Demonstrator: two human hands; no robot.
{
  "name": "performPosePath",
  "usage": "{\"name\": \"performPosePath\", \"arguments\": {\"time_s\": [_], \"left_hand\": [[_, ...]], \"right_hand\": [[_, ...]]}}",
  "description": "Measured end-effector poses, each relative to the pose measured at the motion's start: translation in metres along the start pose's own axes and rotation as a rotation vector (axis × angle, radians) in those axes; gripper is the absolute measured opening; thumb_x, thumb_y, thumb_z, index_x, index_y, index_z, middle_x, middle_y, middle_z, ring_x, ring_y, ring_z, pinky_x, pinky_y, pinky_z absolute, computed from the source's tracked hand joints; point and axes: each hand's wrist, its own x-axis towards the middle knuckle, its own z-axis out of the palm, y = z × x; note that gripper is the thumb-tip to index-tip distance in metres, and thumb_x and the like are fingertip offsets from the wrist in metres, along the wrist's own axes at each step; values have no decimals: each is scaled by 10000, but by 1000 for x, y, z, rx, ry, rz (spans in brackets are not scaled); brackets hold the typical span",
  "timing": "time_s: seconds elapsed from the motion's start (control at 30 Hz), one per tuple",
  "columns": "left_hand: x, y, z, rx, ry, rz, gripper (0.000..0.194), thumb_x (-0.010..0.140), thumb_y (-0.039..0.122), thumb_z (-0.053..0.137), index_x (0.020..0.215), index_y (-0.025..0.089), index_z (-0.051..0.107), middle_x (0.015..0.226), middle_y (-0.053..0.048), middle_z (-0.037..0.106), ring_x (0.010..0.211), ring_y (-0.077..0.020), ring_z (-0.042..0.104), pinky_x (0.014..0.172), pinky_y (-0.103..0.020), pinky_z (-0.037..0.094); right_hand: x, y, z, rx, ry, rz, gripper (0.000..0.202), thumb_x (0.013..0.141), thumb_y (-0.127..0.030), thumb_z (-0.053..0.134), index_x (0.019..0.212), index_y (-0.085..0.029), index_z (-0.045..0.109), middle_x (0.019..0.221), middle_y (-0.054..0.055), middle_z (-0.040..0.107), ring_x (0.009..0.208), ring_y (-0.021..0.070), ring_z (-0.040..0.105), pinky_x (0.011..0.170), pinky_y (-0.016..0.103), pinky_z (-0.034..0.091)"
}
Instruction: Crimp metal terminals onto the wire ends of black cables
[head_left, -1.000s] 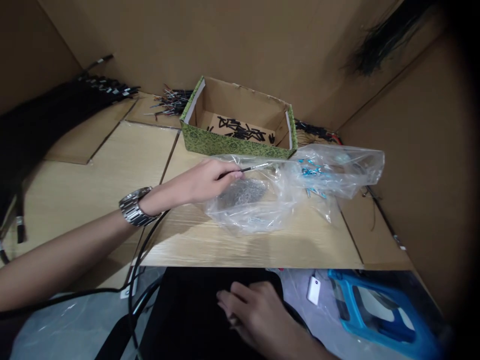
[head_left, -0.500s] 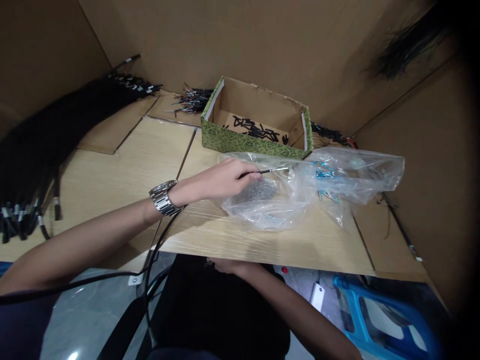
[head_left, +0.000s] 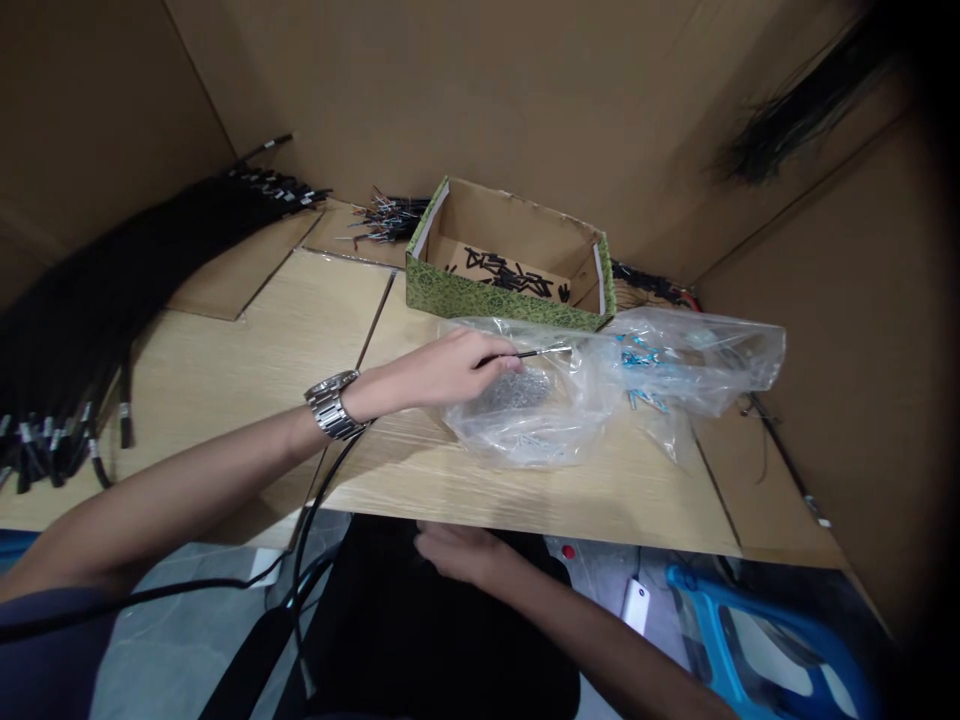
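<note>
My left hand (head_left: 469, 368), with a metal watch (head_left: 335, 404) on the wrist, is closed around a thin black cable end (head_left: 529, 354). Its light wire tip points right, over an open clear plastic bag (head_left: 517, 450). Small silvery pieces (head_left: 517, 388) lie in that bag, just below my fingers. A black cable (head_left: 324, 488) runs from under my wrist over the table's front edge. My right hand (head_left: 459, 552) rests low over my lap, below the table edge, with curled fingers; whatever they may hold is hidden.
Behind the bag stands a green patterned box (head_left: 502, 300) with short black tubes inside. Another clear bag (head_left: 720, 365) with blue pieces lies right. Black cables (head_left: 127, 250) pile up at left, a wire bundle (head_left: 394, 215) behind. Cardboard walls (head_left: 525, 90) enclose the table.
The view has shifted slightly, so the table things appear a little lower. My left hand keeps its hold over the bag. My right hand has turned slightly; the dark bit at its fingertips no longer shows.
</note>
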Motion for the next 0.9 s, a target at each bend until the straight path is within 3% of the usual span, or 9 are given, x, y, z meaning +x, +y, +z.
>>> {"name": "performPosePath", "arguments": {"time_s": [0.17,0.3,0.37,0.47,0.53,0.6,0.73,0.8,0.9], "left_hand": [[3,-5,1,34,9,-4,333,1011,284,431,1092,152,726,938,-48,747,782,-146,636,733,-266,428],[3,-6,1,32,-8,-22,366,1017,339,411,1103,160,718,973,-50,741,833,-161,642,738,-271,426],[3,-4,0,37,-27,-47,370,1015,336,401,1122,168,712,921,-35,735,782,-151,630,705,-263,419],[2,0,-2,43,-48,-72,375,1019,371,397,1128,186,704,894,-12,714,759,-141,612,681,-252,406],[3,1,-3,34,-46,-74,374,1020,399,405,1098,181,700,904,-10,695,784,-140,602,701,-246,404],[4,0,-5,30,-48,-55,371,1019,405,414,1100,171,691,818,-2,648,721,-131,563,685,-241,393],[8,-8,-10,60,-98,-96,372,1022,399,414,1189,179,662,703,27,543,678,-122,514,677,-224,375],[9,-15,-11,89,-103,-134,372,1008,404,433,1202,184,661,718,25,553,697,-124,516,686,-218,374],[11,-23,-9,90,-106,-196,423,984,449,429,1211,185,669,688,25,545,649,-129,508,652,-221,374]], "right_hand": [[-69,-20,-49,32,70,-70,80,906,-206,597,971,-204,644,1035,6,666,793,153,626,701,283,491],[-133,-20,-138,124,537,75,214,890,-79,557,1034,-215,639,998,17,657,710,116,608,616,245,439],[-137,-4,-179,67,820,185,153,927,-119,574,1023,-204,657,996,27,668,775,114,637,648,228,441],[-109,36,-212,-126,909,388,116,936,-208,602,941,-197,717,925,41,715,846,195,663,705,291,431],[-90,62,-211,-117,906,606,294,959,-342,588,753,-173,712,697,52,686,685,207,649,626,306,400],[-91,76,-196,-69,927,698,351,982,-410,544,809,-175,740,681,65,689,667,213,648,605,309,397],[-163,52,-142,213,1008,596,236,977,-282,556,1129,-186,709,1042,65,738,785,166,676,700,282,473],[-209,30,-109,429,807,594,210,991,-276,528,1051,-202,715,929,28,737,759,144,668,696,260,483],[-250,24,-51,801,250,620,295,1042,-299,415,1147,-237,684,759,-25,721,782,139,679,808,273,491]]}}
